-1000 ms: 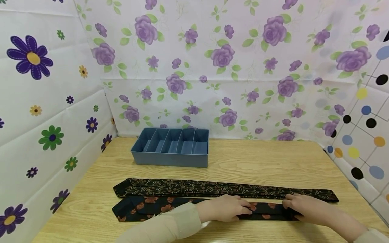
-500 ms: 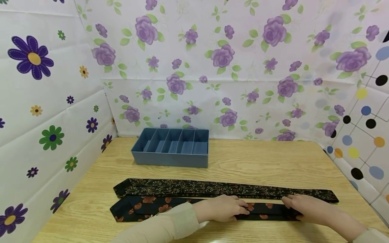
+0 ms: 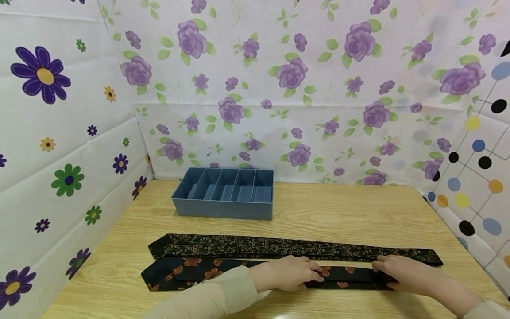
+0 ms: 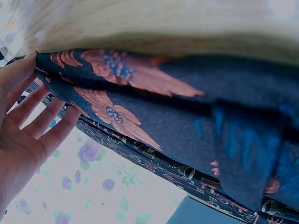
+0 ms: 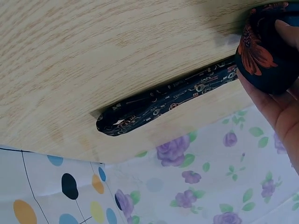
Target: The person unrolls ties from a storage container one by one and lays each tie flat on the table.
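Note:
A dark navy necktie with orange flowers (image 3: pixel 191 271) lies lengthwise near the table's front, its pointed wide end at the left. My left hand (image 3: pixel 288 273) grips it across its width near the middle, thumb (image 4: pixel 29 60) on one long edge and fingers on the other. At the tie's right end, my right hand (image 3: pixel 402 274) holds the folded loop, seen rounded in the right wrist view with the thumb (image 5: pixel 287 33) at the fold. Just beyond lies a folded black patterned necktie (image 3: pixel 279 248), parallel to the first and touched by neither palm.
A blue-grey box (image 3: pixel 223 209) with several compartments stands at the back left of the wooden table (image 3: pixel 350 210). Flowered cloth (image 3: pixel 255 124) hangs behind, and patterned cloth walls close both sides.
The floral tie's pointed end has slid slightly left, together with my left hand. My right hand has stayed almost in place at the fold. The black tie and the box have not moved.

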A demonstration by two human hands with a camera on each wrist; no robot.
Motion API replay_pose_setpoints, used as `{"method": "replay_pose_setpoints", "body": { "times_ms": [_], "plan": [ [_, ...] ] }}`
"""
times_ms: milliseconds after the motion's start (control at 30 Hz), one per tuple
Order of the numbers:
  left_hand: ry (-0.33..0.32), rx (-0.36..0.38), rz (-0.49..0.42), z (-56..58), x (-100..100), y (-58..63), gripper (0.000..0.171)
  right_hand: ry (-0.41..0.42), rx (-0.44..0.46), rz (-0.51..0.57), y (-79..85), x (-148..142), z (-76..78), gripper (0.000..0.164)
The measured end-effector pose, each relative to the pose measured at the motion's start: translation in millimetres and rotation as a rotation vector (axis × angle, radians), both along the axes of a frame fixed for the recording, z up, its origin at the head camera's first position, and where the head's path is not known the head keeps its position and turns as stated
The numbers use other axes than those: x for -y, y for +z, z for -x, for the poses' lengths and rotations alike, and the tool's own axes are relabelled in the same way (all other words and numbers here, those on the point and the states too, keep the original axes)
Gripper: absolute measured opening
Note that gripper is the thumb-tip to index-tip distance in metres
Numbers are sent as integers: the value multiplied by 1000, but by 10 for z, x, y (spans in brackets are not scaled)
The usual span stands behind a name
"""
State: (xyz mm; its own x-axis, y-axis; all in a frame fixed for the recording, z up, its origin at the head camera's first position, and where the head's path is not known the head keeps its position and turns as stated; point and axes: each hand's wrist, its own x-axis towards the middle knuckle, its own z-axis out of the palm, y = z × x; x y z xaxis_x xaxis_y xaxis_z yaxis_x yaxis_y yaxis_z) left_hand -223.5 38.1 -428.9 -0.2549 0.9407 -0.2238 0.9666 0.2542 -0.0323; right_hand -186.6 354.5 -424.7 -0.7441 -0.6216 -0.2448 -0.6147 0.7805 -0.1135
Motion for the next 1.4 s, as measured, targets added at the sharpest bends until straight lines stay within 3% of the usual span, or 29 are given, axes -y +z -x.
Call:
{"method": "replay_pose_setpoints", "body": {
  "times_ms": [300, 600, 967, 1400],
  "plan": [
    [31, 80, -18, 3, -57, 48, 42, -37, 17, -19, 36, 23, -10, 35],
    [24, 26, -37, -24, -210, 60, 24, -51, 48, 25, 40, 12, -24, 32],
    [1, -3, -14, -66, -489, -8, 50, 1, -3, 48, 16, -11, -17, 26],
    [34, 0, 34, -60, -523, -49, 51, -8, 5, 61, -8, -23, -26, 31]
  ]
}}
